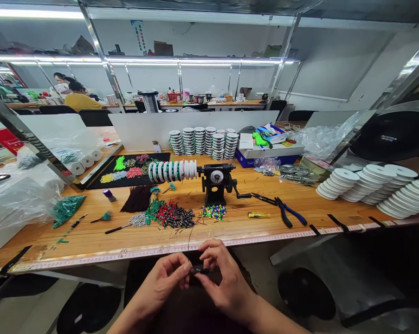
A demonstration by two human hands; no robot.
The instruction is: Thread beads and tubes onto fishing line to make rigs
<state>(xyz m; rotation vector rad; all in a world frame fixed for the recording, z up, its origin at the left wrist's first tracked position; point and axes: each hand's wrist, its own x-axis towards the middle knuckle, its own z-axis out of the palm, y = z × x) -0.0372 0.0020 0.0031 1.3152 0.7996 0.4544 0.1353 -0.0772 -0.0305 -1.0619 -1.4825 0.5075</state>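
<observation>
My left hand is closed in a pinch on a thin dark line, which runs up past the table's front edge. Close by its fingertips, my right hand grips a small dark piece with green on it between thumb and fingers. Both hands are in front of the table edge, over my lap. Beyond them on the table lie loose piles of small black and red tubular pieces, green pieces, silvery metal bits and colored beads.
A black hand-cranked winder carries a row of white spools. Blue-handled pliers and a yellow tool lie to the right. White spools are stacked at far right. A measuring tape lines the table's front edge.
</observation>
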